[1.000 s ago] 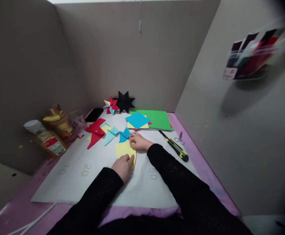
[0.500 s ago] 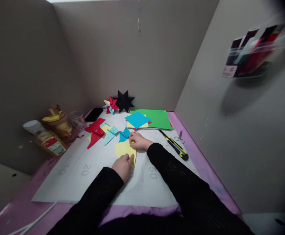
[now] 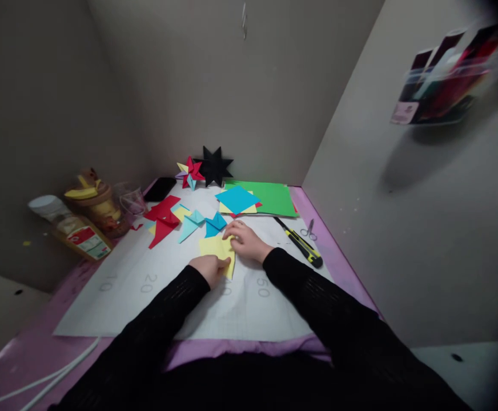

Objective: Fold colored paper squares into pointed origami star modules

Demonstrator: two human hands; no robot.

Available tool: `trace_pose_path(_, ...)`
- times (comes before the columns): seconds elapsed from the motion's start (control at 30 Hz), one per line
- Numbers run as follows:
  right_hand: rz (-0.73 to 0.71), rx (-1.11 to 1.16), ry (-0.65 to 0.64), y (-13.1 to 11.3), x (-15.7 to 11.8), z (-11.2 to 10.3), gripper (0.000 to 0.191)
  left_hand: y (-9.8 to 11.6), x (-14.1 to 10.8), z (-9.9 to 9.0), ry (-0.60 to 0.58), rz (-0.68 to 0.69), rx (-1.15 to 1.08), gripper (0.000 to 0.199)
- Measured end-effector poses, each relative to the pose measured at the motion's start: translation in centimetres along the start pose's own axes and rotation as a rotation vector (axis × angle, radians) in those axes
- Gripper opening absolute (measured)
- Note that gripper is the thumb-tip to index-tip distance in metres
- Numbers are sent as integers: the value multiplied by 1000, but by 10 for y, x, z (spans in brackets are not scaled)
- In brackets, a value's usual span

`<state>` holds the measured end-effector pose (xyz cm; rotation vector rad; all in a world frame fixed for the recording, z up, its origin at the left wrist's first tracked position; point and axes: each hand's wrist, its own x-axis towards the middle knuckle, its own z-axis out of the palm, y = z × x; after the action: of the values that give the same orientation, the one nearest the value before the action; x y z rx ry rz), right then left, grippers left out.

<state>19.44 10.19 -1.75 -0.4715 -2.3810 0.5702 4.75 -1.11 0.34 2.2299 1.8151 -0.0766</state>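
Observation:
A folded sheet of yellow paper point(image 3: 212, 246) lies on the white grid-marked mat between my hands. My left hand point(image 3: 208, 268) is closed at its lower edge, a fingertip pressing near the bottom corner. Curled over the right side is my right hand point(image 3: 248, 241), with its fingers pinching the paper's upper right edge. Just beyond the sheet sit a folded blue paper piece point(image 3: 215, 225), a light turquoise piece point(image 3: 192, 226) and a red one point(image 3: 164, 230). The undersides of my fingers are hidden.
Right of my hands lie a yellow-black utility knife point(image 3: 302, 246) and small scissors point(image 3: 309, 231). Coloured sheets point(image 3: 274, 198) are stacked behind. Paper stars point(image 3: 215, 166) and a phone point(image 3: 160, 189) stand near the back wall; a glue bottle point(image 3: 80, 231) is at left.
My left hand has turned and its fingers have drawn in at the paper's lower edge. The right hand's fingers have shifted along the right side. The view has tilted slightly down.

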Motion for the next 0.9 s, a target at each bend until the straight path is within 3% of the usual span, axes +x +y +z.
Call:
trace_pose_path(0.13,-104,-20,-112,-22,-30,-6,33,-6,3,-8,-18,58,-53,33)
trace_pose_path(0.27,-113,-86,-145,-24,-49,-8,33,-6,2,-9,-11,78,-18,37)
trace_pose_path(0.47,-143,-175,-266,-20,-55,-9,30,-3,1,-6,-14,28,6,41)
trace_pose_path(0.9,-174,-282,-311,-25,-61,-10,29,-1,2,-5,-3,9,-12,48)
